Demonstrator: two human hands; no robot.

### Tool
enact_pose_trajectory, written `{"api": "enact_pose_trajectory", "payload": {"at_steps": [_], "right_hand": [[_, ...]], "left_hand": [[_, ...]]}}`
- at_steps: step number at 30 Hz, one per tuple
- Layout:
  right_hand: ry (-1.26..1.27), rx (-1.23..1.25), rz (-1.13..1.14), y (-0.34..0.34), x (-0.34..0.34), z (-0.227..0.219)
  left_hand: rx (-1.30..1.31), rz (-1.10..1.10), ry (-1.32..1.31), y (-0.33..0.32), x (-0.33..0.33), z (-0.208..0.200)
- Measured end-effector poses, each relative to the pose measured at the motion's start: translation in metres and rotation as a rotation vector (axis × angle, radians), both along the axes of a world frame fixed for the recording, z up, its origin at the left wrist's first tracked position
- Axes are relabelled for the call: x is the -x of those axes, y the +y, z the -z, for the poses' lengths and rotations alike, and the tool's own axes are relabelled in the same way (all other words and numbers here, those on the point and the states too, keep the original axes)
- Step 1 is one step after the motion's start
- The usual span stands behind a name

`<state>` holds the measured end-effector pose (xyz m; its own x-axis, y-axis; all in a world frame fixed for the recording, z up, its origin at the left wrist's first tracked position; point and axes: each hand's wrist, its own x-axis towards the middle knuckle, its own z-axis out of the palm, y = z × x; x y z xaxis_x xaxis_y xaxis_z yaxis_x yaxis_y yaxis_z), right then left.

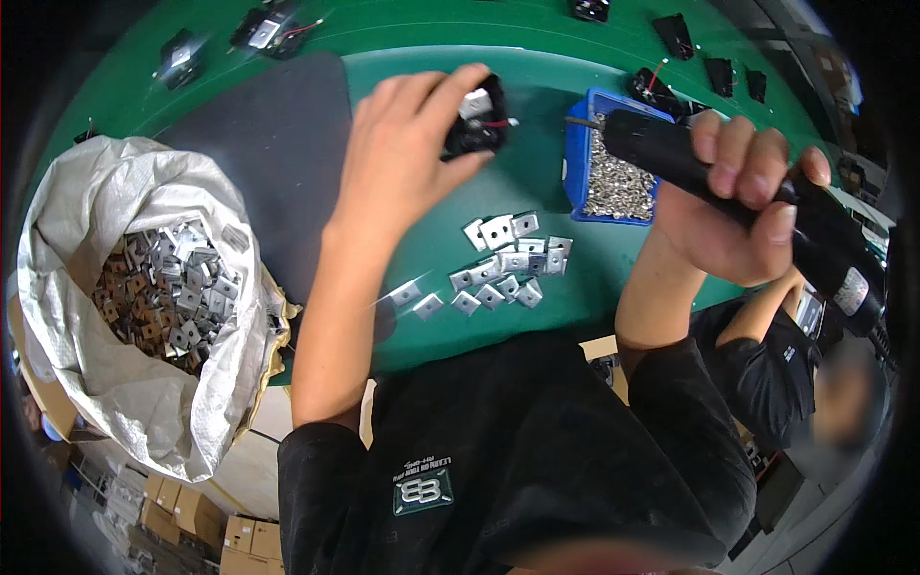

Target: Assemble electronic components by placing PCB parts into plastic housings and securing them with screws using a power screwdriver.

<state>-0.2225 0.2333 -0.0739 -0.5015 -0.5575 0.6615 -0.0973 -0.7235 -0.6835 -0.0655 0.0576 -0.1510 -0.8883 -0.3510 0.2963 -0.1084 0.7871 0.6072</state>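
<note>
Working at a green tabletop, with a white sack by its left edge. Clasping a black electric screwdriver in the closed right hand, toward the right edge, bit across a blue tray. Holding a black casing in the half-curled left hand, between near and far edges. With silver plates strewn toward the near edge; screws inside the tray.

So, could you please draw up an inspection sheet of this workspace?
Surface: green bench, dark mat at left.
Job's things: black part, driver, loose plates, screws in a blue bin.
Clutter: open sack of plates at left; other parts farther back.
Hands: left hand holds the black part; right hand grips the driver.
Cables: red wire on the black part; cord at the driver's tail.
Surroundings: co-worker at right, cartons lower left.
</note>
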Motion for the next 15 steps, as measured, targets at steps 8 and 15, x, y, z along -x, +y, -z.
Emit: {"api": "enact_pose_trajectory", "payload": {"at_steps": [8, 15], "right_hand": [[-0.115, -0.068, 0.255, 0.032, 0.022, 0.007], [-0.126, -0.163, 0.315, 0.017, 0.017, 0.016]], "left_hand": [[0.167, -0.186, -0.03, -0.04, 0.018, 0.002], [0.199, -0.208, -0.081, -0.066, 0.034, 0.003]]}}
